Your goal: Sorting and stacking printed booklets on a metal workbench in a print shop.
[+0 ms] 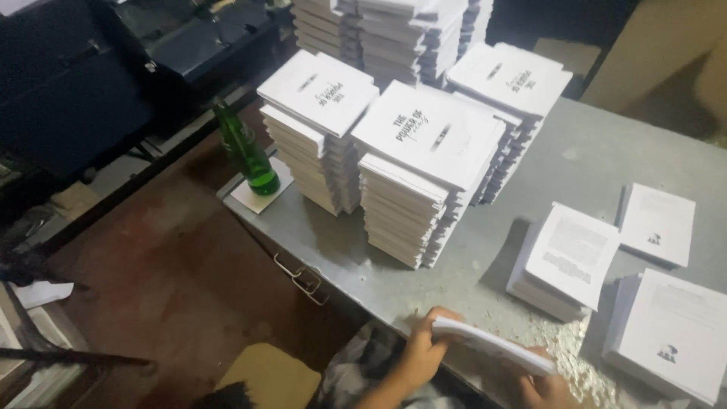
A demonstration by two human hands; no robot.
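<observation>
Booklet [496,346] sits light and floppy between your hands, left hand [422,350] and right hand [547,388] gripping opposite ends, so support its spine.

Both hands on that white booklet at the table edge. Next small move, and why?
Probably lift it clear of the edge and set it on the nearest short stack. The left hand and right hand grip the booklet at opposite ends, half off the grey table, and loose paper trimmings lie just beyond it.
</observation>
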